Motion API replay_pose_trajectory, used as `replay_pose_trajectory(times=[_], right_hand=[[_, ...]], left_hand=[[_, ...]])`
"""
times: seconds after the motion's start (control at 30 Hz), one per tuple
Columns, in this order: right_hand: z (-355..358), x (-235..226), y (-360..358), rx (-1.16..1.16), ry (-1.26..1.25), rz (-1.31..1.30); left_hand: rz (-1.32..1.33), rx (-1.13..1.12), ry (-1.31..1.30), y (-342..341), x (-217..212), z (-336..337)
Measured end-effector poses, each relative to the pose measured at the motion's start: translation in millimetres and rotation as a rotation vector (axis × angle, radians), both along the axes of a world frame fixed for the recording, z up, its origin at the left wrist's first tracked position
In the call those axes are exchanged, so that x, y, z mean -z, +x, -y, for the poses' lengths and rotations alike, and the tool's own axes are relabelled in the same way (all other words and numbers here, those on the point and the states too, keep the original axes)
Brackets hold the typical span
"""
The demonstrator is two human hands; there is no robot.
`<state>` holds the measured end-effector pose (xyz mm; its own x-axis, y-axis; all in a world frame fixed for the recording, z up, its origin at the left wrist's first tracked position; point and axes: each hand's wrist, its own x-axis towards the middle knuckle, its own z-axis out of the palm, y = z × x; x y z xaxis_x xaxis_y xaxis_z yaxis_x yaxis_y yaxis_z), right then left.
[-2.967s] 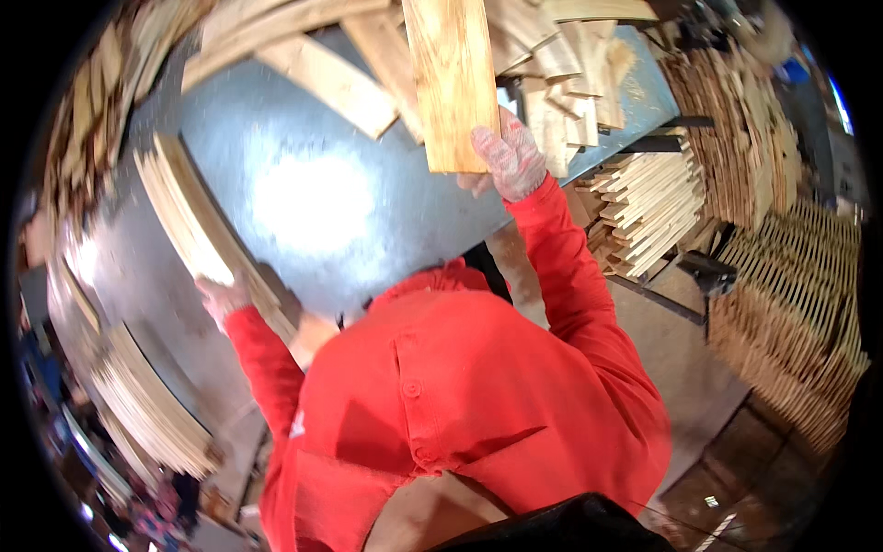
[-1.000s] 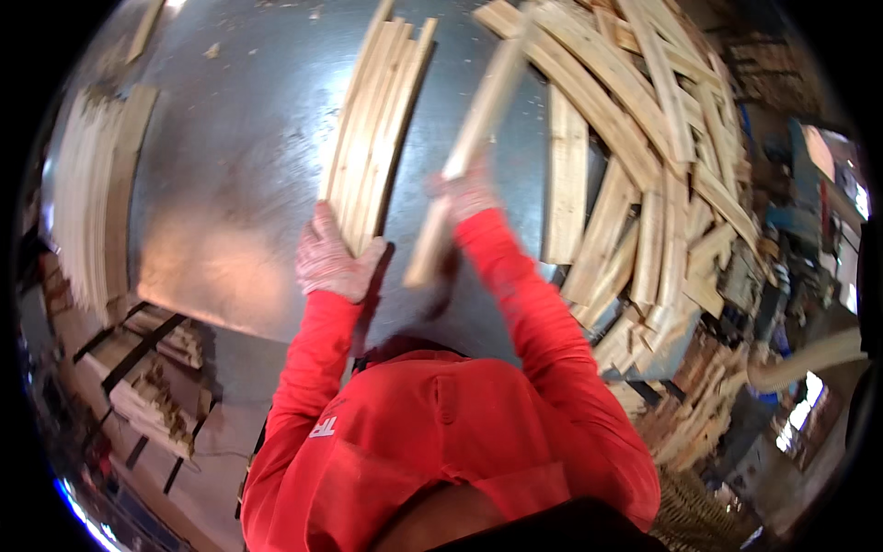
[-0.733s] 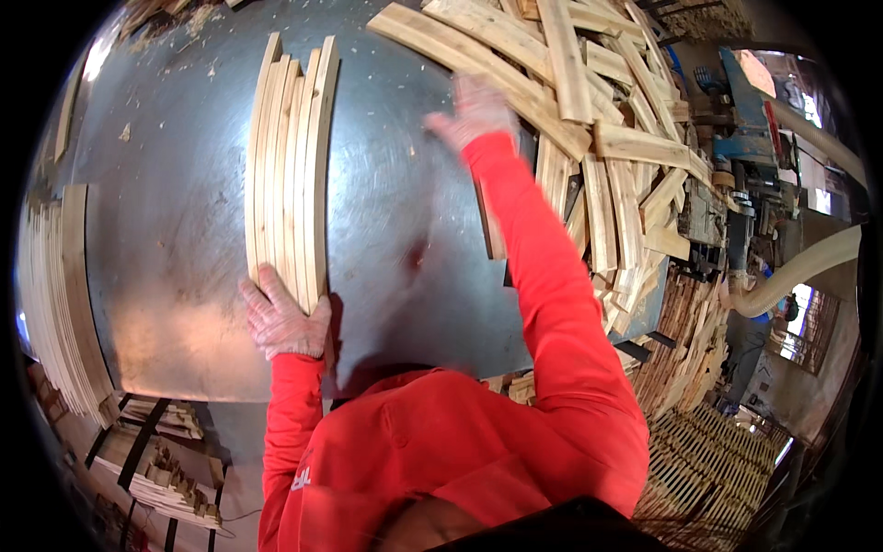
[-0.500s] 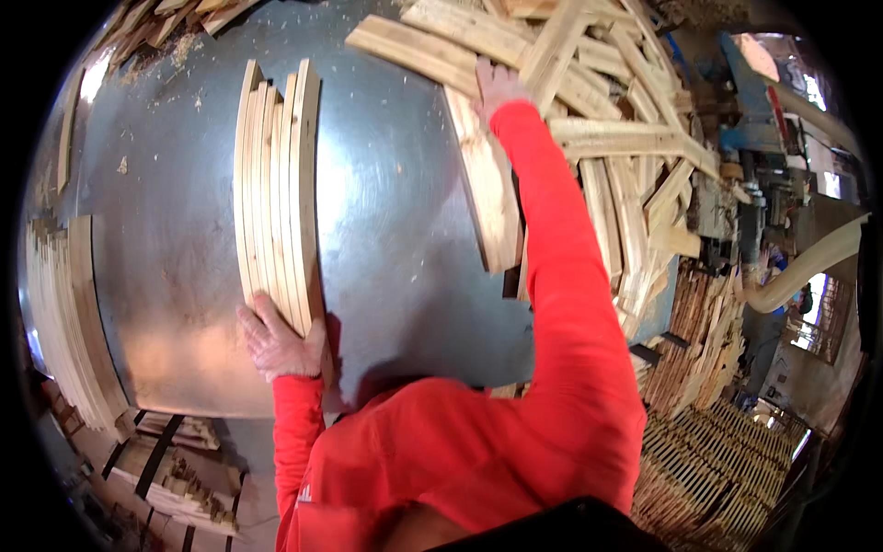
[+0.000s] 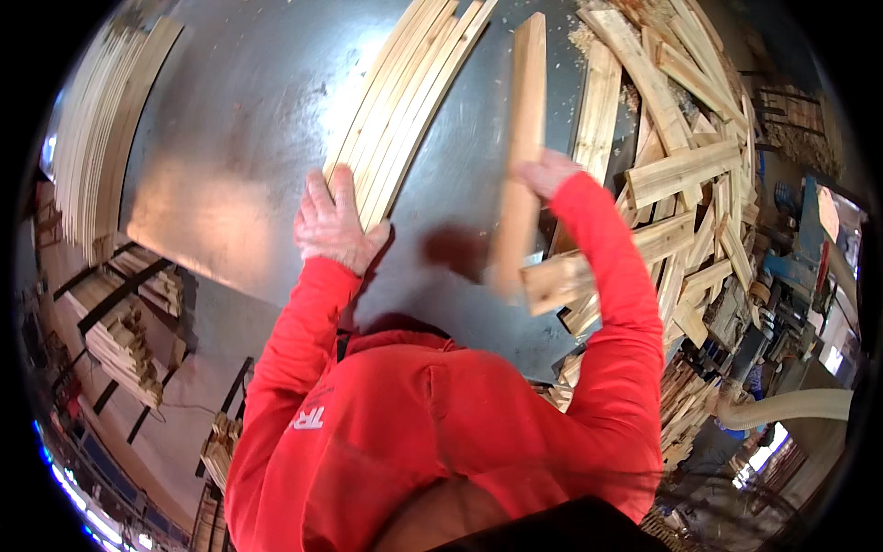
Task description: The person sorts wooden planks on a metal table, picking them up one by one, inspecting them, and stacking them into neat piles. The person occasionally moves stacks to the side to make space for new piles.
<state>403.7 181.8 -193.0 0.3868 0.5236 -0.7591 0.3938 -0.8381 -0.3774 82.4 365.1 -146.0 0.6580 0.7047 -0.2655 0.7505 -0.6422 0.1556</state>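
On the grey metal bench (image 5: 230,175) a row of thin wooden slats (image 5: 409,101) lies side by side, long axes running away from the person and leaning to the right. The left hand (image 5: 336,225) rests flat and open on the near ends of that row, fingers spread, gripping nothing. Just to the right, the right hand (image 5: 547,173) is closed around a single slat (image 5: 520,138), held near its middle with its long axis almost parallel to the row and apart from it; its lower end looks blurred. Further right lies a loose heap of wooden offcuts (image 5: 681,175). A second stack of slats (image 5: 97,147) sits along the bench's left edge.
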Motion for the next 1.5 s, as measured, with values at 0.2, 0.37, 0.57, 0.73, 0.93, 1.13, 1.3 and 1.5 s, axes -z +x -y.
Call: replay_pose_trajectory(times=[0.2, 0.37, 0.57, 0.73, 0.93, 1.13, 1.3, 1.5], right_hand=[[-101, 35, -121, 0.283, 0.478, -0.074], [-58, 19, -167, 0.876, 0.546, -0.497], [-57, 39, -205, 0.928, 0.619, -0.727], [-139, 81, -252, 1.117, 0.819, -1.06], [-164, 25, -271, 0.995, 1.134, -0.745], [-235, 31, -312, 0.807, 0.965, -0.221], [-272, -11, -285, 0.585, 0.86, -0.356], [-336, 15, -305, 0.66, 0.852, -0.119]], left_hand=[[-0.077, 0.05, 0.01, 4, -24, 9], [-0.169, -0.011, 0.011, 3, -21, 3], [0.431, -0.113, -0.466, -43, 16, -69], [1.035, -0.573, -2.099, -107, 97, -152], [1.228, -0.769, -2.333, -94, 115, -167], [0.537, -0.303, -0.893, -116, 77, -239], [0.731, -0.474, -0.912, -143, 81, -292], [0.272, -0.256, -0.758, -134, 2, -286]])
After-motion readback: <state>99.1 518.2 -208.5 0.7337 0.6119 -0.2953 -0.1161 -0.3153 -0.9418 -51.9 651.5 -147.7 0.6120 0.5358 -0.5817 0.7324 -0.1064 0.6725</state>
